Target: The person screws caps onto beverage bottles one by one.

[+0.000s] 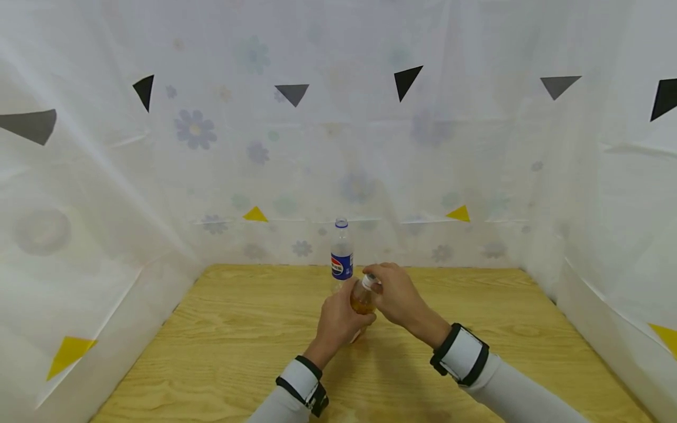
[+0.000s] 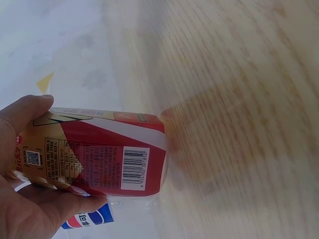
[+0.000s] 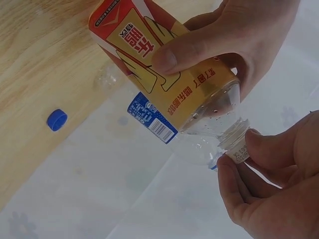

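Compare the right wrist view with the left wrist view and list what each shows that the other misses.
Only the right wrist view shows the right hand pinching the white cap, and a loose blue cap on the table. Only the left wrist view shows the barcode. Both show the left hand gripping the tea bottle and the blue-labelled bottle behind.

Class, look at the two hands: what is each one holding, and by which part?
The left hand grips the tea bottle round its labelled body. The right hand pinches the bottle's white cap at the neck.
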A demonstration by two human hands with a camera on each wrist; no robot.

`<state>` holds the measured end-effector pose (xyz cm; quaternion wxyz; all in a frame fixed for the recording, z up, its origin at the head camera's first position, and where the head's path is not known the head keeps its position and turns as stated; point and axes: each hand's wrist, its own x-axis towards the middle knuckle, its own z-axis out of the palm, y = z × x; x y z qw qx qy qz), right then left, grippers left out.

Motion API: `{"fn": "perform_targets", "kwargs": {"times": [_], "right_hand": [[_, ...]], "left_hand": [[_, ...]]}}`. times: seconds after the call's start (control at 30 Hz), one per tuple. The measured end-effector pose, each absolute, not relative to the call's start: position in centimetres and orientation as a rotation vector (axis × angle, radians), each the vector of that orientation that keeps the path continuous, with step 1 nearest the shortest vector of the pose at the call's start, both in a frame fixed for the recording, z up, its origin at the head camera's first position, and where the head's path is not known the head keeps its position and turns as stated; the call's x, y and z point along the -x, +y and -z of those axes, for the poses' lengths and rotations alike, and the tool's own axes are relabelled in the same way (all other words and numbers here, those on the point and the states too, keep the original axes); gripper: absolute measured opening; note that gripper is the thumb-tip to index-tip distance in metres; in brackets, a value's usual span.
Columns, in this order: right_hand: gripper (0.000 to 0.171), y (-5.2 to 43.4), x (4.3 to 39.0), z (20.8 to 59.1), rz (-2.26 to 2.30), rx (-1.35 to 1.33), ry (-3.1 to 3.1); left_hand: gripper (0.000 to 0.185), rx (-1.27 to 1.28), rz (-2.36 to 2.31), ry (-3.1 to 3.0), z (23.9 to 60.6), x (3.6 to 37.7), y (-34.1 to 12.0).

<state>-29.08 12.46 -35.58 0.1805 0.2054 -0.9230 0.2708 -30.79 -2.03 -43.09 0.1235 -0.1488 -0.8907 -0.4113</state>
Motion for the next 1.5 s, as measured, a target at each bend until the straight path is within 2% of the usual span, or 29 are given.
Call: {"fn": "perform_targets", "kwargs": {"times": [0.23, 0.47, 0.73, 1.17, 1.37, 1.5], "right_hand": [[0.029, 12.4, 29.2, 35.5, -0.747, -0.571, -2.589], [0.016, 12.6, 29.2, 35.7, -0.734, -0.540, -2.564], [0.033, 13.3, 29.5, 36.3, -0.709, -0.517, -2.539], [0.037, 13.2, 29.2, 36.2, -0.694, -0.476, -2.588], [0.062, 12.9, 28.5, 35.2, -0.649, -0.474, -2.677], [0.061, 12.9, 28.3, 34.4, -0.662, -0.552, -2.711]], "left_hand": [[0.067, 0.436, 1.200, -2.596, 42.9, 30.6, -2.1], [0.066, 0.458, 1.185, -2.594, 43.0, 30.6, -2.2], [0.064, 0.467, 1.201, -2.592, 43.2, 30.5, -2.0], [0.067, 0.472, 1.211, -2.589, 43.1, 30.4, -2.1], [0.068, 0.498, 1.198, -2.569, 43.2, 30.5, -2.1], [0.068, 0.480, 1.192, -2.575, 43.2, 30.5, -2.1]]}}
